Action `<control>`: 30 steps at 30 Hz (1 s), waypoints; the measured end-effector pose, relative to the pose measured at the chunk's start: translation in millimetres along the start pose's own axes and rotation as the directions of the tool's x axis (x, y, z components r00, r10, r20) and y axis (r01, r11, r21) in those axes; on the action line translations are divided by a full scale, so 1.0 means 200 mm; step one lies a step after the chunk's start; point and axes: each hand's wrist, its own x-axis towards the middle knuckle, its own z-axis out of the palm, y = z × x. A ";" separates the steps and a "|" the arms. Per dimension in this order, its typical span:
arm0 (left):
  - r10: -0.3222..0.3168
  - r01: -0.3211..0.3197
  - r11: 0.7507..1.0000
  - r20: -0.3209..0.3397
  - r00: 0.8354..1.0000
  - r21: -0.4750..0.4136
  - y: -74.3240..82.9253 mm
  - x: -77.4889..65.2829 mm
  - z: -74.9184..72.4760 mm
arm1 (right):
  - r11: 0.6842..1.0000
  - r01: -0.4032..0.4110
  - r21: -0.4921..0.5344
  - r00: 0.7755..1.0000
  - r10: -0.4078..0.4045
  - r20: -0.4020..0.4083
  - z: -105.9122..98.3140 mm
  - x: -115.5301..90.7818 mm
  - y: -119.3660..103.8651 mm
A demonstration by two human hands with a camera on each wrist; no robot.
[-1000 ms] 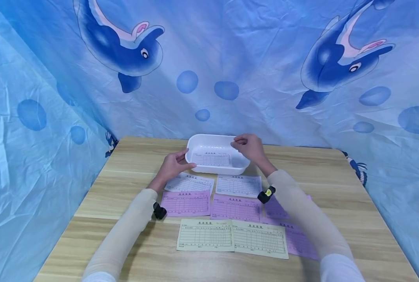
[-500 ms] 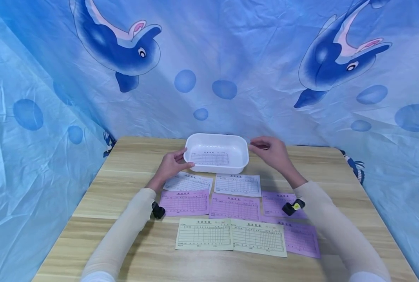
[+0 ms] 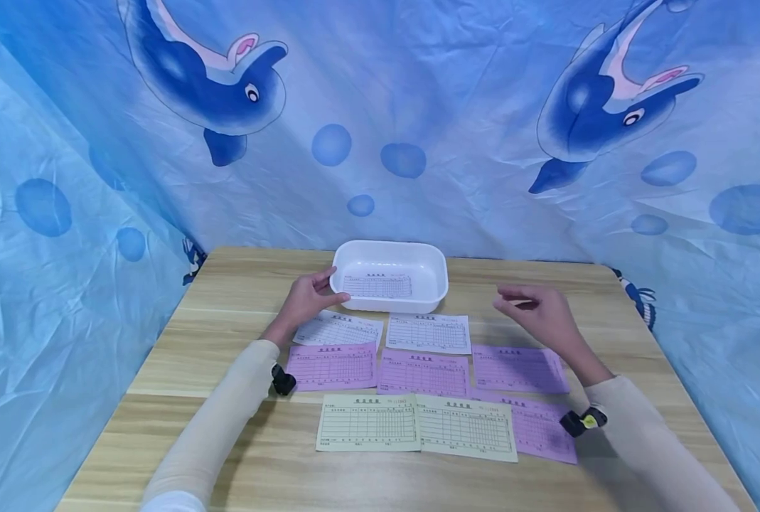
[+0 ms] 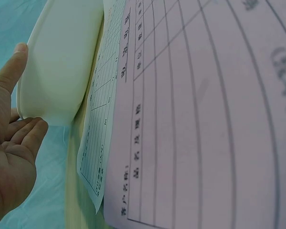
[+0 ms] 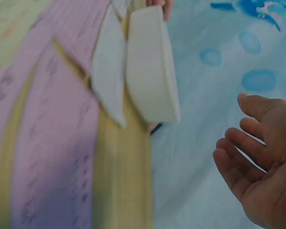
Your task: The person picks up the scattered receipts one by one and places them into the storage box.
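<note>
A white plastic tray (image 3: 391, 306) stands near the table's back edge with a white printed form (image 3: 378, 286) lying in it. My left hand (image 3: 304, 302) holds the tray's left end, thumb at the front rim and fingers around the end wall; the left wrist view shows the same grip, with curled fingertips (image 4: 35, 131) against the tray. To the right of the tray, my right hand (image 3: 539, 316) hovers over the table, fingers loosely bent and nothing between them. Just in front of the tray lie two more white forms, a left one (image 3: 338, 330) and a right one (image 3: 428, 333).
Several purple forms, such as the middle one (image 3: 424, 372) and the right one (image 3: 519, 369), lie in front of the white ones. Nearest are two pale green forms, left (image 3: 368, 424) and right (image 3: 468, 428). A blue dolphin-printed cloth (image 3: 380, 107) hangs behind the wooden table (image 3: 226, 341).
My right hand has moved from above the tray's right end out to the right and nearer. The left hand has stayed on the tray, and the forms lie as before.
</note>
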 end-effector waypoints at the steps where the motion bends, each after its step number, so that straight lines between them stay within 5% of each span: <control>1: -0.002 0.002 1.000 -0.001 1.000 0.003 0.00 0.00 0.00 | 1.000 -0.012 -0.012 1.000 0.012 -0.003 -0.01 -0.02 0.02; 16: 0.004 -0.004 1.000 -0.002 1.000 0.017 0.00 0.00 -0.01 | 0.958 -0.278 -0.064 0.960 0.275 -0.055 -0.11 -0.37 0.29; 30: 0.013 -0.013 0.999 -0.007 1.000 0.033 0.00 0.00 0.00 | 0.910 -0.399 -0.111 0.915 0.402 0.009 -0.07 -0.52 0.39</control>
